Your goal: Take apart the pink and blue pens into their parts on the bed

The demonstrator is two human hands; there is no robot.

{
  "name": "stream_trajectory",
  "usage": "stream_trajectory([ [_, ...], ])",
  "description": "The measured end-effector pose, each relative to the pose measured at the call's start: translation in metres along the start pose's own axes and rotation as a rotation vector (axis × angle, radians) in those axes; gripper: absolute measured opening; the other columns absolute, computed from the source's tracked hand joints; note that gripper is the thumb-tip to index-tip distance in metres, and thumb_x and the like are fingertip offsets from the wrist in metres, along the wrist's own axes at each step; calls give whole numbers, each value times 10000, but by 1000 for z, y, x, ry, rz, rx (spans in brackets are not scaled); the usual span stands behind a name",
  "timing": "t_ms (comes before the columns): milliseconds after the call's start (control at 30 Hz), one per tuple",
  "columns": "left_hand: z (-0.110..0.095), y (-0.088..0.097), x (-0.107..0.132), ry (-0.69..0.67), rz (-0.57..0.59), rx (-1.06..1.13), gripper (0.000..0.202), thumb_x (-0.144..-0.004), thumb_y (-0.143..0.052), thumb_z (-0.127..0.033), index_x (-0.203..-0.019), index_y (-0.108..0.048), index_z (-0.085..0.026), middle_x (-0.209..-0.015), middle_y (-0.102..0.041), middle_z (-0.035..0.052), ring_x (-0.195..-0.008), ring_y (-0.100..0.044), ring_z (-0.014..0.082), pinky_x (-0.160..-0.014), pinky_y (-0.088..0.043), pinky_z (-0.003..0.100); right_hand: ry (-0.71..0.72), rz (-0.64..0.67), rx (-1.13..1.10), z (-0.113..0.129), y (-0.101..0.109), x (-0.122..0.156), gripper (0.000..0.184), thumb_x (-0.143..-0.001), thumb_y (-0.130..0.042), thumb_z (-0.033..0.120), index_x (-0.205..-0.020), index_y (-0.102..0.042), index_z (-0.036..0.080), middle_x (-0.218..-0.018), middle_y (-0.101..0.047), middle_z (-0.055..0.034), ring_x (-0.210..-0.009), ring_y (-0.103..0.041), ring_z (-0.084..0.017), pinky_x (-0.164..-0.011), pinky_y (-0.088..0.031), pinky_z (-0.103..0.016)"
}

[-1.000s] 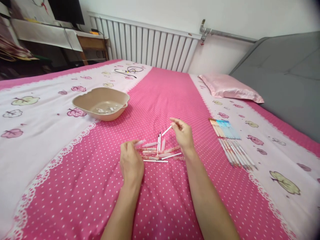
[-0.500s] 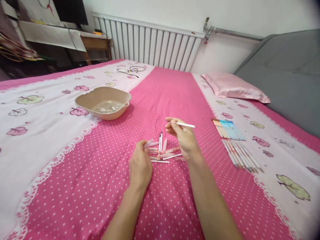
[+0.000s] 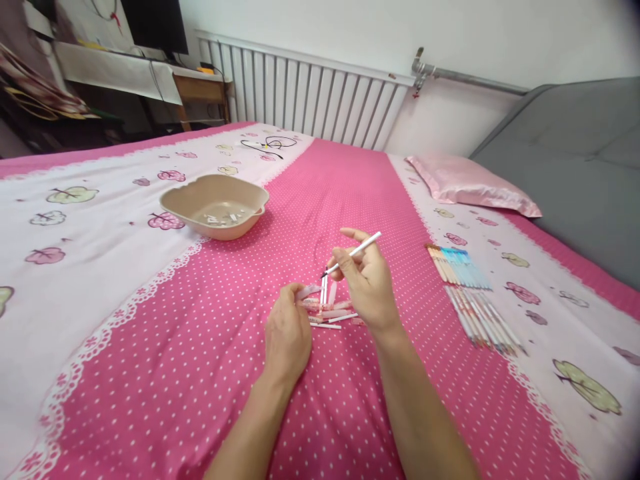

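Note:
My right hand [image 3: 371, 288] pinches a slim white pen refill [image 3: 364, 245], tilted with its dark tip pointing down and left. Closed around a translucent pink pen barrel [image 3: 311, 291], my left hand [image 3: 288, 331] rests low at the pile's left side. The refill's tip is close to the barrel's right end; whether they touch I cannot tell. Below and between the hands lie several pink pen parts [image 3: 336, 313] and loose white refills [image 3: 326, 327] in a jumble. My left fingers hide part of the barrel.
A beige basin [image 3: 215, 230] with small white pieces in it stands at left. To the right lie a row of blue and orange pens [image 3: 463, 267] and a row of pale pens [image 3: 483, 320]. Beyond are a pink pillow [image 3: 470, 180] and a black cable [image 3: 280, 143].
The refill in my right hand has swung from nearly level to a slant, its dark tip now showing near the pink barrel. The view has shifted slightly.

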State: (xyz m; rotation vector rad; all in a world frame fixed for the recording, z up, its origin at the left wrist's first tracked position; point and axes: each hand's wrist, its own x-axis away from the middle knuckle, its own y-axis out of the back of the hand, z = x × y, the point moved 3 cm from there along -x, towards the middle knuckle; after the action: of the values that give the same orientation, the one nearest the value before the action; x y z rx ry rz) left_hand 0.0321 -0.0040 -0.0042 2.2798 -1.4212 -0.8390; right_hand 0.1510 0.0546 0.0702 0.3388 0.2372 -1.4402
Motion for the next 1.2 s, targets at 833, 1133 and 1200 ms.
stream_trajectory([
  [833,0,-4,1,-22,82,166,235,-877,-350,-208,-1098,-427,-179,-1038,-612,91,-920,-589,219,-796,-444,376,125,-67,259,3,-6,5,715,-845,-511,304,-1416,-82,275,-652,-590,33,-549,-558,-143,-559,-491,-290],
  [1133,-1,-3,3,-17,87,197,214,-886,-362,-226,-1089,-425,-202,-1028,-614,70,-884,-589,205,-782,-440,363,114,-42,344,8,-12,7,613,-848,-491,291,-1389,-206,249,-646,-612,27,-560,-557,-150,-589,-477,-299],
  [1200,-1,-2,3,-22,85,211,216,-890,-361,-233,-1092,-429,-202,-1034,-613,69,-888,-588,200,-787,-440,360,111,-45,351,8,-11,7,593,-853,-480,292,-1383,-217,246,-674,-628,16,-586,-569,-152,-607,-479,-298],
])
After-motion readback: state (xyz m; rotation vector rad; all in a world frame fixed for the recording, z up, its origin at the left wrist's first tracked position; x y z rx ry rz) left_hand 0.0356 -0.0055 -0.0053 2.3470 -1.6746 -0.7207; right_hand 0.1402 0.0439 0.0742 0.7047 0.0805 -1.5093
